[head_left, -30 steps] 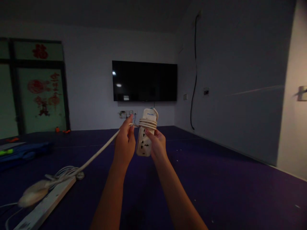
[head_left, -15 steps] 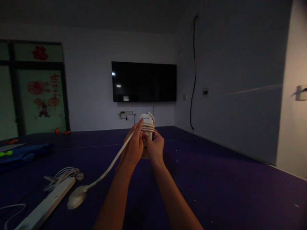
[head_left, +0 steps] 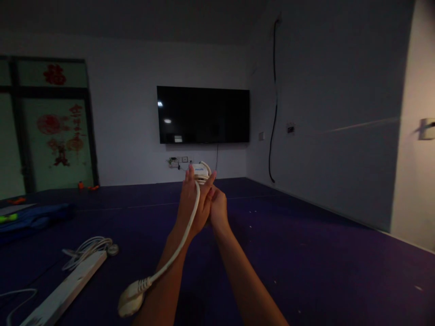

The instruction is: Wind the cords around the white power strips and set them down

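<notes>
A white power strip (head_left: 200, 169) with blue lettering stands up between my hands, several turns of its white cord wound around its upper part. My left hand (head_left: 192, 206) is closed around the strip and the wound cord, with its fingers reaching up on both sides. Lower on the strip's right side, my right hand (head_left: 218, 208) grips it, its fingertips partly hidden by my left hand. The loose cord (head_left: 189, 226) runs down over my left hand and forearm to a white plug (head_left: 132, 296) hanging near the forearm.
Another white power strip (head_left: 70, 287) lies at lower left on the dark blue surface (head_left: 306, 262), a coiled white cable (head_left: 90, 249) at its far end. Blue cloth (head_left: 37, 216) lies further left. A television (head_left: 204, 115) hangs on the far wall, and a black cable (head_left: 273, 108) hangs at right.
My left hand has swung rightward across the front of the strip, covering its lower part. The loose cord and plug have shifted right and closer to me.
</notes>
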